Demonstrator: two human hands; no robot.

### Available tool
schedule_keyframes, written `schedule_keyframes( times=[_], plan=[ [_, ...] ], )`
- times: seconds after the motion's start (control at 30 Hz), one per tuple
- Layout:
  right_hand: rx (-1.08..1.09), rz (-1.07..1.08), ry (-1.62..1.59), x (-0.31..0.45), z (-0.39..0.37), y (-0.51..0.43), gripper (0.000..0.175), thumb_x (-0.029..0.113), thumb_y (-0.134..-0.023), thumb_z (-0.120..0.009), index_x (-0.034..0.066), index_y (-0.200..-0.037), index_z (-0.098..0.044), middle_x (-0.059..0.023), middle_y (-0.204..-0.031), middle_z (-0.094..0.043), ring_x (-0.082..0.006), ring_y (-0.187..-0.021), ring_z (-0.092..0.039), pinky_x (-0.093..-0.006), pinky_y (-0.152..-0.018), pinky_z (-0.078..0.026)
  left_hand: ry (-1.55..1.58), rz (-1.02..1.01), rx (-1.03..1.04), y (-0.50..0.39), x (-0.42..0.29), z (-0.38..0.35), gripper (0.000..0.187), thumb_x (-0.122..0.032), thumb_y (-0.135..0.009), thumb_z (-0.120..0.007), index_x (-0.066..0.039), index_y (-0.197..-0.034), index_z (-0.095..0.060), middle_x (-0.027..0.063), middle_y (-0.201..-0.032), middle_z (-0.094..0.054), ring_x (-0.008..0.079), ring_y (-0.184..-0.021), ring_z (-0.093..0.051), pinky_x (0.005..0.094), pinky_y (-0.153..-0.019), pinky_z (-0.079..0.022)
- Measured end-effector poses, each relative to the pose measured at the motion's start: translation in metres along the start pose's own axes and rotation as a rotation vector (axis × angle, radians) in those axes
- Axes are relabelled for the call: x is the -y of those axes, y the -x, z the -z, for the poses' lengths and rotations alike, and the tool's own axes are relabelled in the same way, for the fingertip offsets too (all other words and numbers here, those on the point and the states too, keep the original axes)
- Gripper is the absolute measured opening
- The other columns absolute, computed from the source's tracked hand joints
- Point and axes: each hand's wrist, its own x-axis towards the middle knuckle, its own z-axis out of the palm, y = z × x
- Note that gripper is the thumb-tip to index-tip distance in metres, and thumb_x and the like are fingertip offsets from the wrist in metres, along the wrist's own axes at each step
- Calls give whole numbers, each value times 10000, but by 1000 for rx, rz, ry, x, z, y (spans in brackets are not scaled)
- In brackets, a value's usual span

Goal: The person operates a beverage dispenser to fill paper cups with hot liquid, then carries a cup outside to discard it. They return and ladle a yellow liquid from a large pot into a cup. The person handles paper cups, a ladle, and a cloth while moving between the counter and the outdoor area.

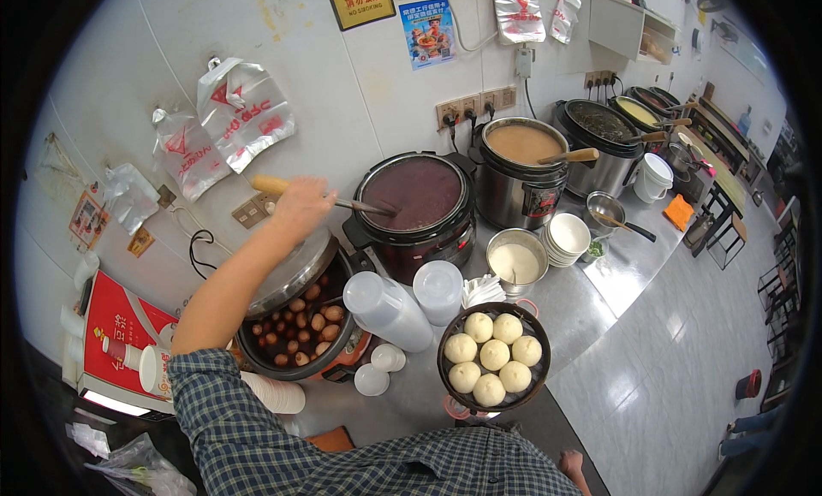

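Observation:
My left hand (303, 202) reaches up and is closed around the ladle (363, 206), whose wooden handle juts out past my fist. The ladle's metal end dips into purple porridge (417, 191) in a dark electric pot (411, 245). Below my forearm, a metal lid (302, 258) is propped over a cooker (302, 371) of brown eggs (314, 322) in dark broth. Down by my side at the lower right is my right hand (570, 464), beside a dark table edge; its fingers are too small and hidden to read.
A round steamer (546, 342) of pale buns (494, 355) stands near my body. Around it are stacked plastic cups (392, 313), white bowls (566, 239) and a metal pot of white liquid (515, 262). Further steel cookers (514, 188) line the wall. Plastic bags (244, 114) hang there.

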Motion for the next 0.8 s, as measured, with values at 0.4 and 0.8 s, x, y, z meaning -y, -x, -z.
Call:
schedule_keyframes(
  times=[0.4,0.8],
  plan=[
    [13,-70,-64,3,-15,25,167,234,-651,-654,98,-705,-735,-131,-743,-702,-354,-811,-697,-493,-733,-563,-180,-80,59,-65,-69,-42,423,-183,-892,-596,-102,-1299,-676,63,-953,-586,221,-863,-608,364,-710,-482],
    [-61,-42,-81,-1,-25,36,115,228,-612,-655,117,-635,-679,-113,-669,-658,-340,-740,-680,-469,-682,-558,-26,364,526,-90,-48,-89,156,-169,-907,-639,-147,-861,-786,71,-887,-779,233,-865,-765,385,-683,-576]
  ],
)
